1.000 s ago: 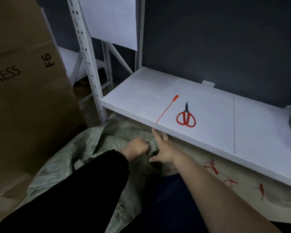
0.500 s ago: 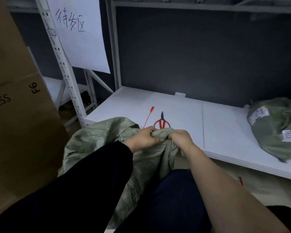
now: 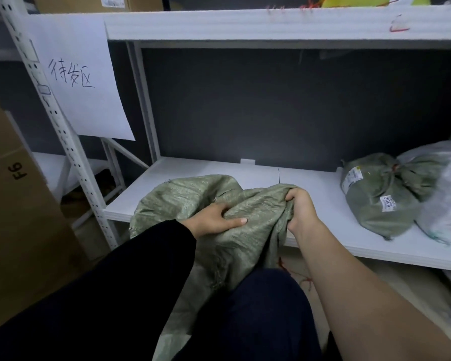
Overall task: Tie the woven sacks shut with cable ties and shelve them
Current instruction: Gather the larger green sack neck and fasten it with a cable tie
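Your left hand [image 3: 214,222] and right hand [image 3: 301,212], fingers clenching the sack [image 3: 255,204] at the front edge of the shelf [image 3: 328,194]: bunch its mouth tight.

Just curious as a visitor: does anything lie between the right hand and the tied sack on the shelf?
Nothing. The head view shows only bare white shelf between the right hand, which grips the loose sack, and the tied sack.

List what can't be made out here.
Head view:
- Mouth of the held sack: bunched inside left hand and right hand.
- Lower shelf behind it: covered by the sack.
- White bag, far right: blurred, cut by the edge.
- Upper shelf goods: cut by the top edge.
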